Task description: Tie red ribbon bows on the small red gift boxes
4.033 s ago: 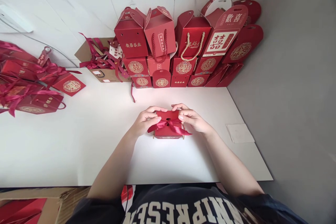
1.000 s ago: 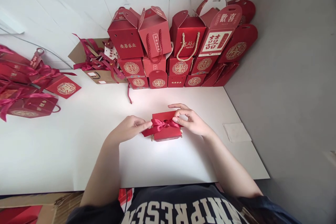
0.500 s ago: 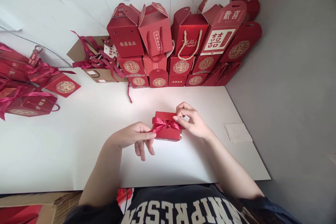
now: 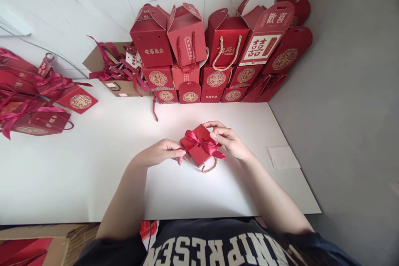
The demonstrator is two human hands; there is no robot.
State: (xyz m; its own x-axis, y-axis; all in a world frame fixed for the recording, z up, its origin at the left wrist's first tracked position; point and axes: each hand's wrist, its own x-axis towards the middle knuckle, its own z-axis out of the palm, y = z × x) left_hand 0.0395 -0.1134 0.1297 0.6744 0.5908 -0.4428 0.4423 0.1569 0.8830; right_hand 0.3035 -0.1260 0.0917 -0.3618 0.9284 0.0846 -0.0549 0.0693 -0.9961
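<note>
A small red gift box (image 4: 202,158) with a shiny red ribbon bow (image 4: 200,143) on top sits turned at an angle between my hands. A gold rope handle (image 4: 210,166) sticks out from its near side. My left hand (image 4: 166,152) pinches the ribbon's left end at the box's left corner. At the right corner, my right hand (image 4: 223,135) has its thumb and fingers closed on the box's edge; the fingertips partly hide what they grip.
Stacked red gift boxes (image 4: 187,79) line the back of the white table (image 4: 109,166). A cardboard box of ribbons (image 4: 124,88) stands left of them. Ribboned boxes (image 4: 37,120) lie far left. A white paper (image 4: 283,158) lies right, beside a grey wall (image 4: 343,91).
The box has turned from nearly square-on to a diagonal position. Its rope handle now shows in front, and a ribbon tail hangs free at the right.
</note>
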